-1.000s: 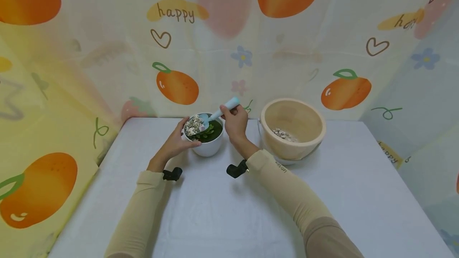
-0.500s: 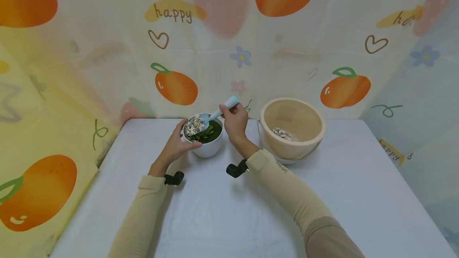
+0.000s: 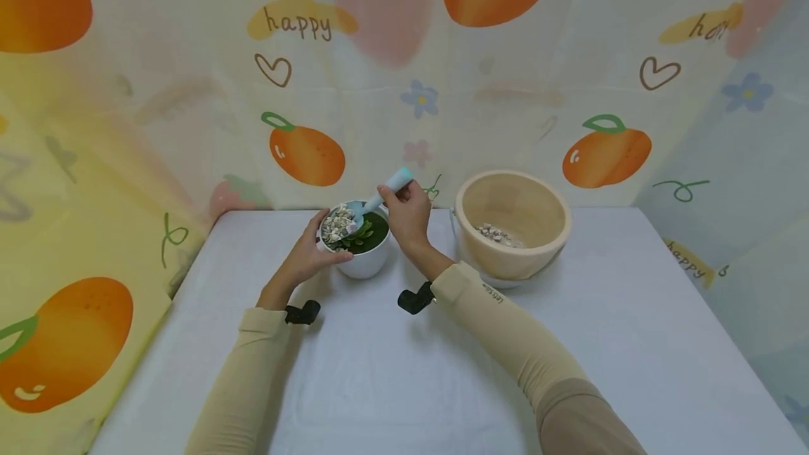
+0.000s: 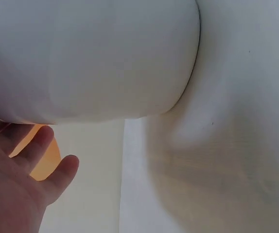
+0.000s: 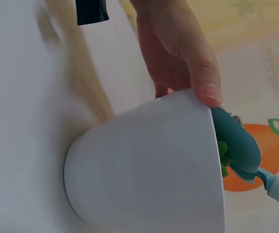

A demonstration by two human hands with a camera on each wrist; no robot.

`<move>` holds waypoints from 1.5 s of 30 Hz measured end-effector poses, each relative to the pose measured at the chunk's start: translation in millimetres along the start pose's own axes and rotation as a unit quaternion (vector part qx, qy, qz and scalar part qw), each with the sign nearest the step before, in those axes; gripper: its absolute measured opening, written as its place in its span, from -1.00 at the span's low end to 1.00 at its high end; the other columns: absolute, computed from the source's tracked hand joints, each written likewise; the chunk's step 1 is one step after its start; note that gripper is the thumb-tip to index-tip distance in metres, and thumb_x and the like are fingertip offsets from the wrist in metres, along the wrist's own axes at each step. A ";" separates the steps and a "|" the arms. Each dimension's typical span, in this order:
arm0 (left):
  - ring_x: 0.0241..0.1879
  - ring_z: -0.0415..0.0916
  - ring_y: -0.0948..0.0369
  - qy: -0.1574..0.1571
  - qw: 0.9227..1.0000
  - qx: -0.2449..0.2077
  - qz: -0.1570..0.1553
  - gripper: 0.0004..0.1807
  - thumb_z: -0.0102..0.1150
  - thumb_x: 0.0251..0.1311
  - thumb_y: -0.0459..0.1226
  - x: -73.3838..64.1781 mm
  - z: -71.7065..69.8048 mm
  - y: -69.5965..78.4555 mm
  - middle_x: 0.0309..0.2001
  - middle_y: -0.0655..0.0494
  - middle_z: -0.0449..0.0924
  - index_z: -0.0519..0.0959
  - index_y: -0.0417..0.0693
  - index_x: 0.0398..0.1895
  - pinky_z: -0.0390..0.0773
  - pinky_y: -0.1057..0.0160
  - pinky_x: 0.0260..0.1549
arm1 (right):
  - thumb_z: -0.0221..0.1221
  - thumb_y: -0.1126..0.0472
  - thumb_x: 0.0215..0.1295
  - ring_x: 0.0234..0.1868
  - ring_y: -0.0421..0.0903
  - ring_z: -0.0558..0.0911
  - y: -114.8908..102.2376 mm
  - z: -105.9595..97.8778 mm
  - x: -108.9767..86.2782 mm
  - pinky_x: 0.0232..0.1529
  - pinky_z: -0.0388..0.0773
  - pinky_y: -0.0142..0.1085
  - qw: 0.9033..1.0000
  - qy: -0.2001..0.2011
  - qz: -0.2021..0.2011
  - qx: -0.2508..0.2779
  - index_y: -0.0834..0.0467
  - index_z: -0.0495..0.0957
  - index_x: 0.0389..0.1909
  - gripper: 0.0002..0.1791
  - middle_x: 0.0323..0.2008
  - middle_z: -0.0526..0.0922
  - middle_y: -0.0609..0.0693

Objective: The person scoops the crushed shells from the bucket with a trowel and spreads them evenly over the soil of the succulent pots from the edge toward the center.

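A white flower pot (image 3: 362,267) stands on the table, holding a green succulent (image 3: 362,236) and a dark green surface around it. My left hand (image 3: 306,255) grips the pot from the left, its thumb at the near rim and its fingers round the far side. In my right hand (image 3: 409,220) the handle of a light-blue trowel (image 3: 393,185) is pinched, slanting down to the left. The trowel's blade (image 5: 239,143) lies over the pot's opening, beside the leaves. Pale gravel (image 3: 338,225) covers the blade and the left part of the opening, partly hiding the succulent.
A cream bucket (image 3: 513,258) with some gravel (image 3: 497,235) at its bottom stands right of my right hand. White cloth covers the table (image 3: 379,378). A fruit-print curtain (image 3: 493,118) hangs directly behind the table's far edge and along both sides.
The head view has shifted slightly, so things sit a little further left in it. Both hands keep their holds, and the trowel with gravel stays over the pot.
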State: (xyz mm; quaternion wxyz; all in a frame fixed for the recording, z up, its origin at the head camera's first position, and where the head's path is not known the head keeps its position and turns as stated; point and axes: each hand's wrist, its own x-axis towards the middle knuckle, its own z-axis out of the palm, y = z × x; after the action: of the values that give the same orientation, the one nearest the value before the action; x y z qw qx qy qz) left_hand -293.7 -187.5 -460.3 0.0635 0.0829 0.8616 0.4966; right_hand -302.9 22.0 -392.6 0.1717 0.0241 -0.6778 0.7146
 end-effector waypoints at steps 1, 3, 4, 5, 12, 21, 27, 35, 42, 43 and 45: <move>0.52 -0.12 -0.11 0.003 1.000 -0.002 0.002 0.24 0.49 -0.05 -0.05 0.2 0.5 -0.9 0.55 -0.13 -0.12 -0.19 -0.01 0.57 -0.05 -0.27 0.43 | 0.28 0.28 0.26 -0.16 0.05 0.73 0.2 0.0 0.2 -0.17 0.69 -0.29 1.000 0.000 0.000 -0.002 0.38 0.55 -0.18 -0.76 -0.25 0.69 0.30; 0.52 -0.11 -0.11 0.010 1.000 -0.005 0.006 0.24 0.49 -0.05 -0.06 -0.2 2.2 -1.7 0.55 -0.14 -0.12 -0.17 -0.03 0.56 -0.05 -0.27 0.43 | 0.28 0.27 0.26 -0.16 0.07 0.73 1.0 -0.7 0.6 -0.16 0.69 -0.26 1.000 0.002 0.003 -0.003 0.38 0.55 -0.18 -0.75 -0.25 0.69 0.30; 0.52 -0.11 -0.11 0.014 1.000 -0.007 0.007 0.24 0.49 -0.05 -0.06 -0.8 3.3 -1.6 0.55 -0.14 -0.12 -0.17 -0.03 0.56 -0.04 -0.27 0.43 | 0.28 0.26 0.26 -0.15 0.08 0.72 1.4 -1.2 0.8 -0.14 0.69 -0.25 1.000 0.003 0.006 -0.001 0.38 0.55 -0.17 -0.75 -0.25 0.69 0.29; 0.52 -0.11 -0.11 0.019 1.000 -0.008 0.007 0.23 0.49 -0.06 -0.06 -1.6 4.7 -1.3 0.55 -0.15 -0.11 -0.16 -0.03 0.56 -0.04 -0.26 0.43 | 0.28 0.26 0.26 -0.15 0.08 0.72 1.9 -1.7 0.9 -0.13 0.69 -0.23 1.000 0.004 0.008 0.001 0.38 0.55 -0.17 -0.74 -0.24 0.69 0.30; 0.50 -0.05 -0.09 0.059 0.998 0.001 0.009 0.22 0.52 -0.08 -0.03 -9.5 13.9 4.8 0.52 -0.16 -0.03 -0.09 -0.06 0.55 0.01 -0.24 0.42 | 0.28 0.26 0.26 -0.16 0.06 0.72 1.8 -1.9 -1.0 -0.12 0.69 -0.20 1.000 0.011 0.000 0.006 0.38 0.56 -0.18 -0.75 -0.24 0.69 0.30; 0.46 -0.02 -0.13 0.036 0.999 0.024 0.018 0.22 0.50 -0.07 -0.05 -8.4 6.3 5.2 0.50 -0.19 0.00 -0.12 -0.08 0.55 0.03 -0.30 0.38 | 0.29 0.23 0.25 -0.18 0.02 0.73 1.0 2.5 -9.0 -0.11 0.68 -0.27 0.999 0.014 -0.032 -0.018 0.36 0.55 -0.19 -0.74 -0.26 0.70 0.25; 0.47 -0.05 -0.17 0.028 1.000 0.006 0.007 0.27 0.51 -0.10 -0.03 -1.8 6.1 -1.0 0.51 -0.24 -0.07 -0.17 0.00 0.56 0.05 -0.31 0.37 | 0.29 0.24 0.25 -0.19 0.03 0.73 0.1 4.4 -9.3 -0.10 0.68 -0.24 0.999 0.019 -0.043 -0.021 0.37 0.55 -0.19 -0.74 -0.26 0.70 0.26; 0.50 -0.10 -0.15 0.051 0.999 -0.006 0.010 0.24 0.53 -0.11 -0.04 -2.3 11.2 -0.9 0.52 -0.20 -0.06 -0.11 0.03 0.55 0.02 -0.31 0.39 | 0.31 0.26 0.22 -0.19 0.07 0.73 -6.4 4.7 -6.9 -0.10 0.68 -0.19 0.998 0.021 -0.047 -0.031 0.36 0.57 -0.21 -0.76 -0.28 0.71 0.26; 0.49 -0.05 -0.13 0.058 0.998 0.002 0.000 0.24 0.52 -0.11 -0.04 -5.3 15.1 1.3 0.51 -0.20 -0.03 -0.12 -0.01 0.55 0.02 -0.28 0.40 | 0.31 0.22 0.23 -0.20 0.05 0.73 -8.7 1.7 -6.1 -0.13 0.68 -0.23 0.998 0.013 -0.044 -0.029 0.36 0.58 -0.22 -0.74 -0.28 0.71 0.26; 0.49 -0.04 -0.13 0.060 0.998 0.004 -0.002 0.25 0.52 -0.11 -0.04 -6.3 14.9 1.7 0.51 -0.20 -0.02 -0.12 -0.02 0.55 0.02 -0.29 0.40 | 0.31 0.22 0.23 -0.21 0.04 0.73 -9.0 1.2 -6.1 -0.14 0.68 -0.24 0.999 0.013 -0.042 -0.026 0.36 0.58 -0.22 -0.74 -0.28 0.71 0.26; 0.47 -0.02 -0.13 0.059 0.998 0.010 -0.003 0.24 0.52 -0.11 -0.03 -8.2 14.1 2.6 0.50 -0.21 -0.01 -0.12 -0.03 0.55 0.03 -0.28 0.40 | 0.31 0.24 0.23 -0.23 0.01 0.72 -9.2 0.4 -5.6 -0.16 0.69 -0.27 0.999 0.014 -0.034 -0.016 0.37 0.58 -0.23 -0.75 -0.30 0.70 0.27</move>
State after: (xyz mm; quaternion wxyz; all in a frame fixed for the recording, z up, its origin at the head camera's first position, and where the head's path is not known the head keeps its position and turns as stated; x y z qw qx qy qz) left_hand -282.8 -176.0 -464.8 0.0134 0.0513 0.8693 0.4914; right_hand -295.1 20.7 -385.3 0.2057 0.0350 -0.6854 0.6976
